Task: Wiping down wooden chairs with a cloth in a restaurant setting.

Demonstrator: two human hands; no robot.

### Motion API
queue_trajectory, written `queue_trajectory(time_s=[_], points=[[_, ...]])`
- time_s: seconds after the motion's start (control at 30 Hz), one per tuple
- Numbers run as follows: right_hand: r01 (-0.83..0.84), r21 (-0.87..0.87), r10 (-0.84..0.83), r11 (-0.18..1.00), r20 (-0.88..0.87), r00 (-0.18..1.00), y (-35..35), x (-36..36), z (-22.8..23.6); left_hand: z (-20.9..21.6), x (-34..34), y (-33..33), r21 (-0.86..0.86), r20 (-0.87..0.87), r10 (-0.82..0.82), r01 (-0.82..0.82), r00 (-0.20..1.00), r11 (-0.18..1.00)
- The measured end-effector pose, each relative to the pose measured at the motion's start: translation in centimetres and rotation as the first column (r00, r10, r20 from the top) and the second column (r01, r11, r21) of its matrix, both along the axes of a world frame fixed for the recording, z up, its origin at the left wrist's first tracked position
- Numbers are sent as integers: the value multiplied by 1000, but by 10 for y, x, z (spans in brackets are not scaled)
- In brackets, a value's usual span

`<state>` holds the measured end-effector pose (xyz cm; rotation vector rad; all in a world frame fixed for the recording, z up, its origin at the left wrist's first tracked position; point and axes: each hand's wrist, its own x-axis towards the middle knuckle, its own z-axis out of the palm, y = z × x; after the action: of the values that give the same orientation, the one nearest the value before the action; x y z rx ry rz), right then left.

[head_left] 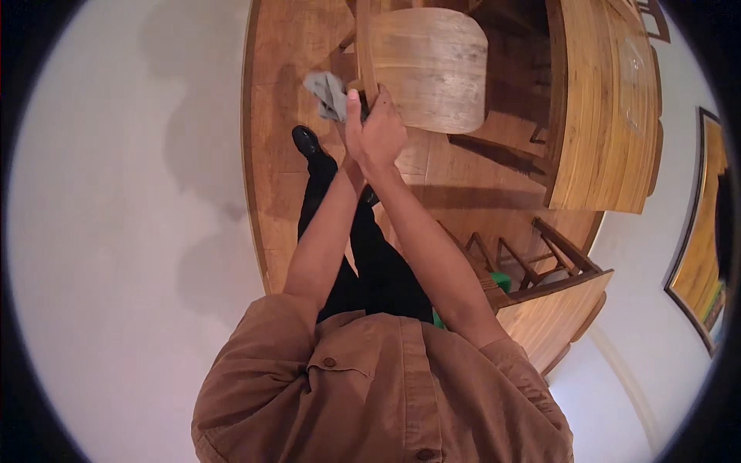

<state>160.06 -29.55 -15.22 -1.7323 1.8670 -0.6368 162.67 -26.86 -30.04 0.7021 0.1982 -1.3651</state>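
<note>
A wooden chair [428, 73] with a pale, worn seat stands ahead of me, its narrow back rail running down toward my hands. My right hand [384, 133] is closed round the near end of that rail. Just left of it, and partly overlapped by it, is my left hand [353, 130], thumb pointing forward. A crumpled grey cloth [327, 96] sticks out on the far left side of my left hand, whose closed fingers are mostly hidden. Both forearms reach forward, with the wrists almost crossing.
A long wooden table [598, 116] lies to the right. Nearer, another wooden table [552, 320] has dark legs and a green object [501, 282] beside it. A white wall [116, 231] rises on my left. My black shoe [306, 141] stands on the wood floor [274, 100].
</note>
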Motion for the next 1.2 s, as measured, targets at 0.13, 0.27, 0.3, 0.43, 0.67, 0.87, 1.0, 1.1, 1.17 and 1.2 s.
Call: queue_trajectory(time_s=[0.13, 0.27, 0.3, 0.43, 0.67, 0.87, 1.0, 1.1, 1.17, 1.2], points=[[-12, -9, 12, 1000, -35, 999, -1, -5, -16, 23, -4, -4, -27, -221, 64, -71, 973, 997], [-4, -43, 2, 999, -44, 999, -5, -13, -18, 131, 17, -19, 437, 29, -252, 215, 967, 874], [-24, -35, 22, 999, -53, 998, -5, -11, -20, 126, 17, -19, 414, 198, -174, 79, 965, 907], [-70, -44, 72, 997, 58, 996, 2, -4, -32, 32, 23, -37, 263, 513, -20, -135, 858, 955], [-68, -26, 63, 997, -162, 985, 5, -17, -31, 2, 77, -151, 428, 152, -498, 398, 854, 812], [7, 180, 3, 984, -54, 999, 15, -5, -24, -111, 66, -212, 239, 331, -349, 280, 877, 930], [37, 165, -17, 986, -119, 993, 6, -24, -31, -145, 46, -213, 583, 756, -571, 69, 319, 810], [28, 181, 6, 983, -182, 983, 5, -31, -26, -175, 43, -223, 697, 662, -675, 62, 325, 714], [3, 215, 33, 977, -166, 986, 12, -23, -32, -260, 47, -203, 718, 679, -694, -21, 241, 695], [-52, 193, 62, 980, -45, 997, 17, -13, -30, -311, 68, -177, 657, 731, -637, -1, 245, 754]])
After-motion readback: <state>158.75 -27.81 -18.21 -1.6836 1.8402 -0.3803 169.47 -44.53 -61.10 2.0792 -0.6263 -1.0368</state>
